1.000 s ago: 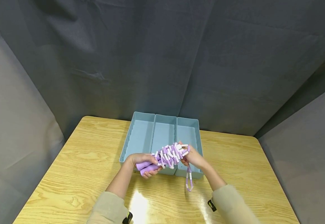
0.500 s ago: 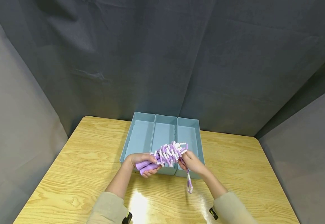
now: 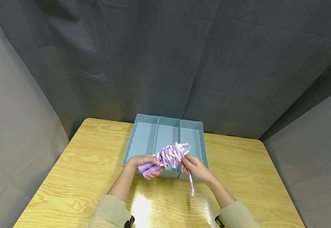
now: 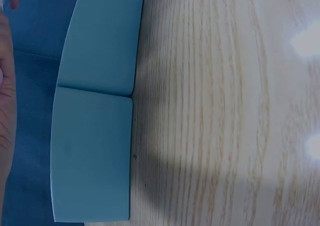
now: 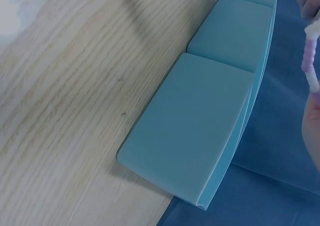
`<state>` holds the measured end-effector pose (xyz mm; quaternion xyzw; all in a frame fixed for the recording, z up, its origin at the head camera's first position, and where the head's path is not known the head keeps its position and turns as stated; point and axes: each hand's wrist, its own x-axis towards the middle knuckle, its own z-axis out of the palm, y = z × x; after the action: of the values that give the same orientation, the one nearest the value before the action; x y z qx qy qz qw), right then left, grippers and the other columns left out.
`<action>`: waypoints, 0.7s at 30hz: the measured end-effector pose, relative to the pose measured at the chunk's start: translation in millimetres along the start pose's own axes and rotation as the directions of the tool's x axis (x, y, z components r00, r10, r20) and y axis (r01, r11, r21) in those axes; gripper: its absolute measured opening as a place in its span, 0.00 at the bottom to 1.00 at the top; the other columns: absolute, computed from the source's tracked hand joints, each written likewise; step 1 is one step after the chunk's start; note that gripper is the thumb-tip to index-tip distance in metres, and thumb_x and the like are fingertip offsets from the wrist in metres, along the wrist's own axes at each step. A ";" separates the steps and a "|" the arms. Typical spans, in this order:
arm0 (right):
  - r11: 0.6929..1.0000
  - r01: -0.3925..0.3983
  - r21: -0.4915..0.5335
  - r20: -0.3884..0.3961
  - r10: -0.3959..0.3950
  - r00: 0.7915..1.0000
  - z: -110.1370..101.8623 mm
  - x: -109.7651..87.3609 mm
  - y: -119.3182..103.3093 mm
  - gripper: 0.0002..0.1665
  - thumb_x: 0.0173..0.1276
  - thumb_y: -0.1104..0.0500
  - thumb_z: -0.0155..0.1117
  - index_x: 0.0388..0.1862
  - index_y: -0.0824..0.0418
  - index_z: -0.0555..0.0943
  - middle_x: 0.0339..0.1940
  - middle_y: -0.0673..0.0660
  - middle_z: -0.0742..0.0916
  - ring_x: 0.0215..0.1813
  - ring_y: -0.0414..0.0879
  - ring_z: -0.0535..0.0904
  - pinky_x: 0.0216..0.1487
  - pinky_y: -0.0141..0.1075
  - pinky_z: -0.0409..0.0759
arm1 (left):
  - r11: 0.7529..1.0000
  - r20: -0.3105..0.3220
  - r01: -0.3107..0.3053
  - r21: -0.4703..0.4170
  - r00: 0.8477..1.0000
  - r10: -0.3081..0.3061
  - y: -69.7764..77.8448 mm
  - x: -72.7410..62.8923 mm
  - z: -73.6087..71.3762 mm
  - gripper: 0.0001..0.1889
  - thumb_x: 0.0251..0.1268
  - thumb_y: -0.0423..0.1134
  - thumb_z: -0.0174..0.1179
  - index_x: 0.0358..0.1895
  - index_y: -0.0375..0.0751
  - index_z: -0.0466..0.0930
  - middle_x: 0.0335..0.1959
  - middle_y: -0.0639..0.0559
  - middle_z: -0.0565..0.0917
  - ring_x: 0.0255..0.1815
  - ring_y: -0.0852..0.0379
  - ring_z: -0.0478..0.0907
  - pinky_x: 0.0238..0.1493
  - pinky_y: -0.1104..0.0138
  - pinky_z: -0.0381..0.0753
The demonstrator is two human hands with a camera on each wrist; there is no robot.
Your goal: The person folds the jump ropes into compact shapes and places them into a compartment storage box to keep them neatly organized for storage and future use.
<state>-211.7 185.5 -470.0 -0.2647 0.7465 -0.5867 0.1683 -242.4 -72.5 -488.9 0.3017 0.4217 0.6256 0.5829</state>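
Note:
A beaded jump rope (image 3: 170,155), purple and white, is bunched into a coil in the head view. My left hand (image 3: 143,160) grips its two purple handles (image 3: 150,171) together at the coil's left end. At the right end, the fingers of my right hand (image 3: 197,168) pinch the rope, and a short loop of it hangs below them. A strip of beads (image 5: 309,56) crosses the right edge of the right wrist view, near the right hand (image 5: 312,128). Only the edge of the left hand (image 4: 7,96) shows in the left wrist view.
Three light-blue bins (image 3: 146,116) stand side by side behind and below the hands, near the back of the wooden table (image 3: 77,177). A dark grey curtain (image 3: 142,63) hangs behind the table, with lighter cloth at both sides.
The right hand has shifted slightly and its grip on the rope has changed. The hanging loop has narrowed and swung a little left. The left hand has stayed nearly still.

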 end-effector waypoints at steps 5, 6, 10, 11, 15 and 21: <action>0.999 -0.027 0.040 0.011 0.027 1.000 1.0 -2.1 -0.3 0.19 0.74 0.62 0.40 0.27 0.76 0.66 0.19 0.54 0.71 0.19 0.36 0.66 0.19 0.26 0.65 | 1.000 -0.009 0.005 -0.005 1.000 -0.005 0.7 0.6 -0.1 0.10 0.61 0.44 0.37 0.35 0.41 0.62 0.18 0.57 0.67 0.14 0.65 0.61 0.15 0.75 0.62; 0.997 -0.046 0.059 0.019 0.045 0.999 1.1 -2.6 -0.7 0.18 0.74 0.61 0.40 0.27 0.75 0.65 0.19 0.54 0.71 0.20 0.36 0.66 0.20 0.26 0.66 | 1.000 -0.012 0.003 -0.006 1.000 -0.003 0.4 0.7 -0.3 0.10 0.61 0.44 0.37 0.35 0.41 0.62 0.18 0.57 0.67 0.14 0.65 0.61 0.15 0.75 0.62; 0.984 -0.141 0.104 0.051 0.137 0.989 2.2 -5.3 -2.1 0.18 0.74 0.57 0.41 0.37 0.74 0.69 0.21 0.52 0.71 0.21 0.38 0.67 0.22 0.28 0.68 | 1.000 -0.040 -0.015 0.001 0.999 0.015 -0.8 -0.2 -1.6 0.10 0.60 0.43 0.35 0.35 0.42 0.62 0.18 0.57 0.67 0.14 0.65 0.61 0.15 0.75 0.63; 0.980 -0.163 0.113 0.058 0.157 0.986 2.7 -5.9 -2.7 0.19 0.74 0.56 0.41 0.41 0.74 0.70 0.21 0.52 0.71 0.21 0.38 0.68 0.23 0.28 0.69 | 1.000 -0.046 -0.019 0.004 0.999 0.019 -1.1 -0.4 -2.0 0.10 0.60 0.43 0.34 0.35 0.42 0.62 0.18 0.57 0.67 0.14 0.65 0.61 0.15 0.75 0.63; 0.968 -0.213 0.134 0.086 0.202 0.976 4.1 -7.8 -5.1 0.25 0.74 0.55 0.41 0.53 0.77 0.67 0.22 0.52 0.71 0.22 0.39 0.69 0.23 0.30 0.70 | 1.000 -0.059 -0.022 0.011 0.998 0.022 -1.1 -1.0 -2.9 0.11 0.61 0.42 0.32 0.35 0.42 0.62 0.19 0.56 0.68 0.14 0.65 0.62 0.15 0.74 0.64; 0.946 -0.256 0.201 0.111 0.238 0.965 5.0 -9.8 -10.0 0.25 0.74 0.55 0.40 0.55 0.77 0.65 0.24 0.51 0.72 0.24 0.38 0.69 0.25 0.29 0.72 | 1.000 -0.064 -0.031 -0.002 0.997 0.031 0.8 -1.5 -1.9 0.11 0.62 0.40 0.30 0.35 0.41 0.63 0.19 0.56 0.69 0.14 0.65 0.63 0.15 0.74 0.63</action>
<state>-199.1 185.7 -462.2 -0.1742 0.6986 -0.6260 0.2995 -244.2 -74.2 -488.9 0.2873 0.4346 0.6443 0.5599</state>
